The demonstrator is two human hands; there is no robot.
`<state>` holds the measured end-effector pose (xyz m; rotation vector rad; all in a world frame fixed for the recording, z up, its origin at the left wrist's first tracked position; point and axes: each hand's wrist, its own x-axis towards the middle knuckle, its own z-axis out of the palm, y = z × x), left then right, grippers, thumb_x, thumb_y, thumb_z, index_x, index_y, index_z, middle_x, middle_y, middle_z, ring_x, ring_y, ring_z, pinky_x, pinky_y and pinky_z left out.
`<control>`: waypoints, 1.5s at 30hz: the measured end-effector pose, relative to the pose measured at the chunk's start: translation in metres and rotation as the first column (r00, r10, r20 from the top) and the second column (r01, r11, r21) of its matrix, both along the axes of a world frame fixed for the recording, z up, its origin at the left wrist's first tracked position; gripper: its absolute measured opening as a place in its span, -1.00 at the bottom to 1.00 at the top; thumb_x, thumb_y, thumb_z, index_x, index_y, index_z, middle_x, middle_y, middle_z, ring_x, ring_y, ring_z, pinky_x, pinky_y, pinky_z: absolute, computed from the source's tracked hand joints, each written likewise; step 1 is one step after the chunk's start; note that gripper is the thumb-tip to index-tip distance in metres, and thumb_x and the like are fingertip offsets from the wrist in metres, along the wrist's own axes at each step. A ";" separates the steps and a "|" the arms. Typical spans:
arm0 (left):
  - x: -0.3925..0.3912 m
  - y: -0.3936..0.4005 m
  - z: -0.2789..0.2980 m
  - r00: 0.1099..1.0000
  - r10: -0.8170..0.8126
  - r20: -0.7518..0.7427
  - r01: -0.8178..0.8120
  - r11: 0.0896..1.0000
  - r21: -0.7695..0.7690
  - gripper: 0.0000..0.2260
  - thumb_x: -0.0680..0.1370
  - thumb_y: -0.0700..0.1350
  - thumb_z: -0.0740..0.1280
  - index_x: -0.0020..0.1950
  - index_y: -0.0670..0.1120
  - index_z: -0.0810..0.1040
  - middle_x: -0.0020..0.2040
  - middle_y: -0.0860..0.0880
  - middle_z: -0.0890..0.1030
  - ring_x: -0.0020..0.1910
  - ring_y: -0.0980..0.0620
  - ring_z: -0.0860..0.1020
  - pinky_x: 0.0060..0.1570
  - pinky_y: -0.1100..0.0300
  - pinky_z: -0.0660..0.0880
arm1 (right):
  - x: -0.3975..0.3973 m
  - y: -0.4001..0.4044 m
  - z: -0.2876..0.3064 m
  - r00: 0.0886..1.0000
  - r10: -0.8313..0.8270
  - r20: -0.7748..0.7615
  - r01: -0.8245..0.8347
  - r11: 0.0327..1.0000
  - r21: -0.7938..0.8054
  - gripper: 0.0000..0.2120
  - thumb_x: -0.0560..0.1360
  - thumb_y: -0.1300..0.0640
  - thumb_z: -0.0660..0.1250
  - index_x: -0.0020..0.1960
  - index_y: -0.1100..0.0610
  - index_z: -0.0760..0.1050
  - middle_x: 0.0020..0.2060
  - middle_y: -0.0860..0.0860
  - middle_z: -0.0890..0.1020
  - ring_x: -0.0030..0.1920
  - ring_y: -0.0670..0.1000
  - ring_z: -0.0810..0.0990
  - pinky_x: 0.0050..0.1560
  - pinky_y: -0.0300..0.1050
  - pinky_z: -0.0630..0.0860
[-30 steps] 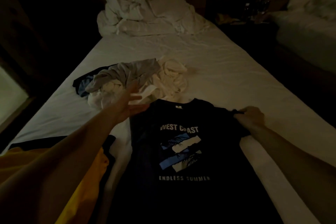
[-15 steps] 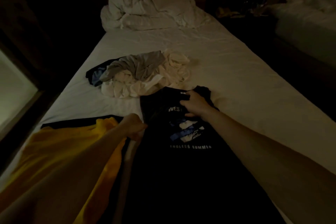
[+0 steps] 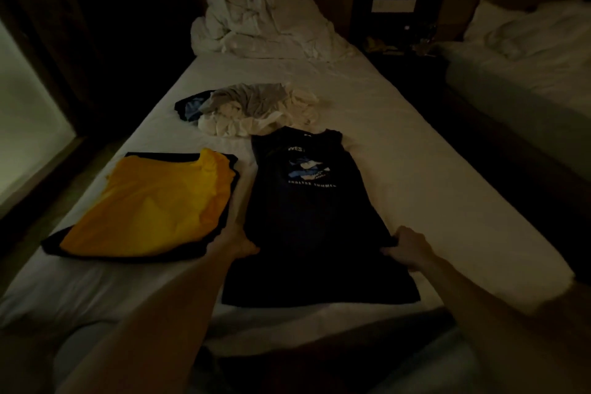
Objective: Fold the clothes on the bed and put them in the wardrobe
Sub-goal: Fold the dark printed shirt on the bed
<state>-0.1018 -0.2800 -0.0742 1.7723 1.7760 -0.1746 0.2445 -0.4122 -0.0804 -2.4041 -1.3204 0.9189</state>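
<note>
Two hands at work on one dark T-shirt, laid print-up along the middle of the bed, sleeves turned in so it forms a narrow strip. Left hand: fingers curled at the shirt's left edge, apparently pinching the cloth. Right hand: grip clenched on the right edge, level with the left. Judged purpose: both edges held at the same height so the lower part can be folded squarely.

One yellow garment, folded, stacked on a dark folded item toward the bed's left edge; set aside as finished, by the look of it.

One unfolded heap, grey, cream and dark blue pieces, just beyond the shirt's collar; awaiting folding.

One bunched white duvet at the head end, kept out of the working area.

Wardrobe: not in view.
</note>
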 end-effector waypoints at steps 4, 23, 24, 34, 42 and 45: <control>-0.001 -0.036 0.029 1.000 0.013 -0.013 -0.007 0.917 0.399 -0.85 0.53 -0.06 0.32 0.05 -0.07 0.46 -0.02 -0.06 0.55 0.02 -0.13 0.56 -0.06 0.00 0.50 | -0.004 -0.024 0.008 0.999 -0.035 0.004 0.034 0.990 0.140 -0.77 0.51 0.13 0.37 0.05 0.21 0.38 -0.02 0.20 0.55 -0.10 0.18 0.56 -0.23 -0.03 0.49; -0.008 -0.058 -0.016 0.651 -0.735 -0.192 0.757 0.607 0.243 -0.39 0.45 -0.01 0.47 0.46 -0.02 0.35 0.36 -0.04 0.38 0.32 -0.04 0.40 0.29 0.07 0.38 | -0.068 -0.046 -0.019 0.707 0.584 0.400 -0.632 0.775 -0.015 -0.34 0.50 0.36 0.23 0.53 0.01 0.16 0.47 0.08 0.20 0.42 0.14 0.19 0.37 0.01 0.33; -0.010 -0.054 -0.013 0.689 -0.714 -0.123 0.716 0.646 0.265 -0.52 0.51 -0.05 0.41 0.41 -0.04 0.43 0.33 -0.06 0.45 0.30 -0.04 0.43 0.28 0.10 0.38 | -0.066 -0.041 -0.012 0.736 0.570 0.365 -0.618 0.786 0.020 -0.39 0.51 0.40 0.17 0.51 0.04 0.22 0.44 0.12 0.29 0.39 0.14 0.28 0.34 -0.01 0.34; -0.003 -0.022 0.018 0.771 -0.146 0.620 -0.099 0.935 0.342 -0.78 0.55 -0.09 0.38 0.13 -0.19 0.60 -0.07 -0.05 0.64 0.00 -0.09 0.64 -0.12 0.19 0.55 | -0.042 0.003 0.049 0.987 0.091 -0.135 0.000 0.829 0.559 -0.92 0.53 0.19 0.35 0.00 0.19 0.51 -0.12 0.04 0.61 -0.12 0.03 0.60 -0.23 -0.25 0.48; 0.005 0.035 0.051 0.527 0.031 0.850 -0.113 0.993 0.033 -0.74 0.45 -0.13 0.49 0.11 -0.03 0.59 0.05 -0.03 0.67 0.08 -0.03 0.63 0.08 0.10 0.58 | -0.027 0.069 0.077 0.923 -0.034 -0.384 0.290 0.715 0.636 -0.82 0.51 0.09 0.42 0.04 0.18 0.61 -0.04 0.08 0.66 -0.03 0.06 0.65 0.04 0.06 0.61; 0.016 0.073 0.070 0.402 0.065 0.913 -0.216 0.976 0.026 -0.86 0.54 -0.21 0.39 0.08 -0.07 0.60 -0.10 0.00 0.70 -0.06 0.02 0.68 -0.15 0.24 0.58 | -0.018 0.110 0.089 0.944 -0.056 -0.326 0.274 0.684 0.676 -0.79 0.52 0.06 0.41 0.07 0.17 0.59 -0.02 0.08 0.65 -0.01 0.08 0.63 0.05 0.06 0.60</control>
